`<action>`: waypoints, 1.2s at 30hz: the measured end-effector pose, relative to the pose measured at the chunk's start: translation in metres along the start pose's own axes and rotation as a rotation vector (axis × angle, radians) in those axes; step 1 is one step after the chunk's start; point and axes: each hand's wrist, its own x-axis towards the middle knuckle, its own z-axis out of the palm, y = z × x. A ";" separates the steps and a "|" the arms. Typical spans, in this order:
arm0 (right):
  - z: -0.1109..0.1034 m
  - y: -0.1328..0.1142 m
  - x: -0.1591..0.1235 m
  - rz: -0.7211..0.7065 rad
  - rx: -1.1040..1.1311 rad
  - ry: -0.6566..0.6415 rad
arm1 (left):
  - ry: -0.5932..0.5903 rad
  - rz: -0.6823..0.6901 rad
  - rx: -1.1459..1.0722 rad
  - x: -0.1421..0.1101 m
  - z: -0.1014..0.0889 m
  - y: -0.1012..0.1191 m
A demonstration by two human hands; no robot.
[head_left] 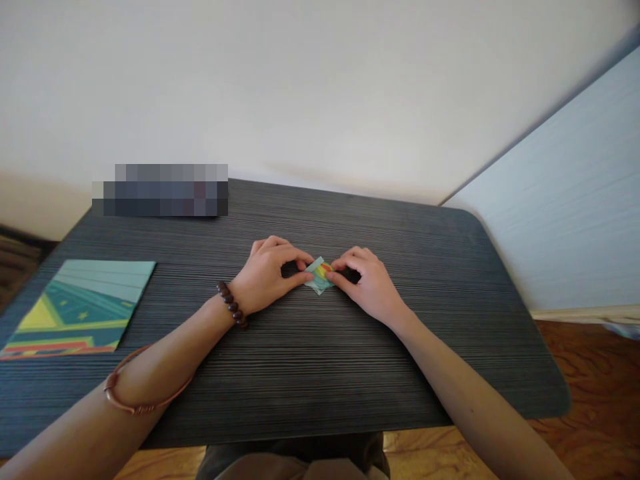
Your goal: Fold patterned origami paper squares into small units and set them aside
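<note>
A small folded piece of paper [320,275], patterned in teal, yellow and red, is held low over the middle of the dark table, one corner pointing toward me. My left hand [270,273] pinches its left corner between thumb and fingers. On the opposite side, my right hand [369,283] grips the right corner in the same kind of pinch. Part of the paper is hidden under the fingertips. Whether it touches the tabletop I cannot tell.
At the left of the dark, fine-grained table [400,393] lies a larger flat sheet [85,300] with a similar colourful print. A blurred-out dark object [165,193] sits at the back left. Behind the table rises a pale wall [320,87]; a light panel [565,187] stands at right.
</note>
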 end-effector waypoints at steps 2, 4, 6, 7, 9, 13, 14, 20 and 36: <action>-0.001 0.002 0.001 -0.014 0.001 -0.032 | -0.005 0.009 0.008 0.000 0.001 -0.001; -0.002 0.004 0.001 -0.040 0.011 -0.053 | -0.002 0.026 0.014 0.000 0.001 -0.001; -0.003 0.006 0.000 -0.081 0.031 -0.056 | 0.005 0.050 0.019 -0.001 0.001 -0.001; -0.003 0.007 0.000 -0.102 0.046 -0.056 | 0.006 0.070 0.021 -0.001 0.002 -0.001; -0.004 0.008 -0.001 -0.141 0.073 -0.063 | 0.006 0.126 0.033 -0.001 0.002 -0.002; -0.004 0.011 -0.002 -0.209 0.100 -0.093 | 0.021 0.290 0.067 -0.003 0.003 -0.006; -0.003 0.012 -0.002 -0.235 0.101 -0.096 | 0.029 0.330 0.080 -0.003 0.003 -0.008; -0.005 0.016 -0.007 -0.393 -0.087 -0.118 | 0.013 0.494 0.184 -0.004 -0.002 -0.015; -0.007 0.010 -0.017 -0.446 -0.316 -0.076 | 0.022 0.503 0.390 -0.016 -0.008 -0.008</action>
